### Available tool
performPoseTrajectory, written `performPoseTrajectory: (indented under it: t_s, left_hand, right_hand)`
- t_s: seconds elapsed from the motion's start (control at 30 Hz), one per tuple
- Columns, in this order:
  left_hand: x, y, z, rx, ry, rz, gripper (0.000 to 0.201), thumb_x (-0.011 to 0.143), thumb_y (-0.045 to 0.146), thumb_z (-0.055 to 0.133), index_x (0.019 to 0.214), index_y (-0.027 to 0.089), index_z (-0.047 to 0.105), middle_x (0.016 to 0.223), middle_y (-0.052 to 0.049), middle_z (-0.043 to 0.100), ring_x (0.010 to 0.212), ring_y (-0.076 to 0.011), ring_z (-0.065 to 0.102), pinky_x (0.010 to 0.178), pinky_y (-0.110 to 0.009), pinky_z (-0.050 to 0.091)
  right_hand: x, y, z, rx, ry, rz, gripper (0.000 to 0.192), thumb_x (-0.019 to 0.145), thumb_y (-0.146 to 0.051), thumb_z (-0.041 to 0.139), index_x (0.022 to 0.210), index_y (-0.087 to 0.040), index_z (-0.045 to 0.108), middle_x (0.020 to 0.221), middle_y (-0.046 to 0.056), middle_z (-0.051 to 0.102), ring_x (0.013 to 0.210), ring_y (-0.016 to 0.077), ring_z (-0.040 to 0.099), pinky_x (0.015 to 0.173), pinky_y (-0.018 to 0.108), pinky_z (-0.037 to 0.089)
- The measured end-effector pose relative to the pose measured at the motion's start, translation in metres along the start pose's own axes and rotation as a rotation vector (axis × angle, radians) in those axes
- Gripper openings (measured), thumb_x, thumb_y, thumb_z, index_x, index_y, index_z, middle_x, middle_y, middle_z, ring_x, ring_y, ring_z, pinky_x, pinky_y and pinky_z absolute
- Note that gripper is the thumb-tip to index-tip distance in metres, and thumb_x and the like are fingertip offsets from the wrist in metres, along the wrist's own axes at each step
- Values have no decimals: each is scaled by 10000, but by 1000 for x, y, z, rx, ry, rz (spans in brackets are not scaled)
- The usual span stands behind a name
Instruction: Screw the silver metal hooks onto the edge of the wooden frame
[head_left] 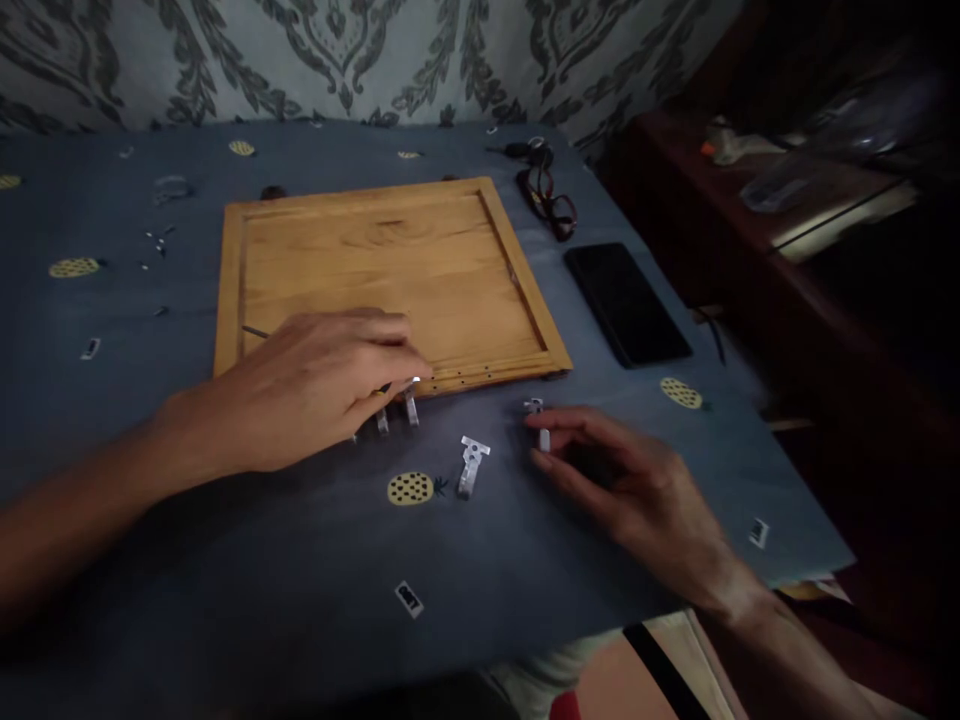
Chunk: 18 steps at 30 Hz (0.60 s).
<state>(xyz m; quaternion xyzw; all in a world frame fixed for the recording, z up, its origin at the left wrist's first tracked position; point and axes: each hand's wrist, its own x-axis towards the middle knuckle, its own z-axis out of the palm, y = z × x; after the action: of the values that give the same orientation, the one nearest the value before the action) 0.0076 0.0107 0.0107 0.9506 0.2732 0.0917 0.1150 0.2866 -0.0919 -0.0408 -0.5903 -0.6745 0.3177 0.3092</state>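
My left hand (330,385) rests over the near edge of a framed wooden board (360,260), fingers pinched together. A bright bit of metal shows at its fingertips, and a thin dark rod (256,331) pokes out behind the knuckles; what the fingers grip is mostly hidden. Beneath them, small metal hooks (412,408) hang off the board's edge. A row of small dark holes continues along that edge to the right. My right hand (637,490) pinches a similar metal hook (544,440) between thumb and fingers, just above the cloth. Another loose metal hook (472,468) lies between the hands.
Right of the board lies a black phone (627,303), with glasses (555,207) and keys (536,150) behind it. Several tiny metal pieces (157,242) and a clear plastic item (172,189) are on the left of the blue tablecloth (300,590). A patterned curtain hangs behind.
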Motion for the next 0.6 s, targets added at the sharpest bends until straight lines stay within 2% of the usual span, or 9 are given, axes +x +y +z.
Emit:
performPoseTrajectory:
  t_s: [0.2, 0.3, 0.37, 0.43, 0.53, 0.6]
  left_hand:
    - [-4, 6, -1, 10, 21, -9, 281, 1013, 238, 446, 1041, 248, 725, 965, -13, 698, 853, -130, 641, 640, -244, 381]
    - [-7, 9, -2, 22, 46, -1, 260, 1002, 218, 471, 1059, 251, 722, 962, -10, 694, 841, -124, 638, 635, -242, 378]
    - [-9, 10, -3, 13, 64, 0, 262, 1002, 216, 470, 1054, 244, 725, 958, -13, 693, 852, -126, 643, 660, -244, 398]
    - [-11, 10, -3, -2, 79, -8, 270, 1006, 221, 462, 1052, 241, 728, 967, -15, 696, 874, -131, 651, 695, -247, 424]
    - [-13, 9, -2, -18, 85, -22, 264, 1004, 229, 469, 1068, 239, 725, 988, -17, 701, 897, -134, 655, 726, -245, 445]
    - [-15, 8, -2, -17, 90, -22, 260, 1002, 228, 475, 1070, 237, 725, 986, -18, 702, 894, -134, 653, 727, -242, 447]
  right_hand:
    - [-9, 12, -17, -134, 51, -91, 151, 906, -354, 669, 1005, -259, 733, 862, 33, 646, 699, 174, 635, 596, 315, 532]
    - [-11, 1, -15, -279, 199, -127, 165, 906, -352, 675, 1029, -261, 737, 760, 11, 558, 628, 164, 575, 536, 306, 492]
    - [-13, -12, -6, -353, 325, -178, 121, 903, -313, 689, 1001, -255, 730, 699, -7, 553, 544, 138, 531, 489, 282, 460]
    - [-16, -25, 10, -317, 262, -240, 60, 925, -293, 666, 914, -246, 701, 703, -4, 631, 535, 126, 569, 506, 262, 468]
    - [-18, -37, 39, -285, 74, -229, 249, 957, -416, 612, 814, -220, 664, 686, 15, 663, 557, 138, 612, 543, 272, 477]
    - [-17, -38, 54, -345, 71, -207, 329, 951, -477, 603, 757, -214, 636, 643, 11, 634, 528, 133, 579, 521, 273, 441]
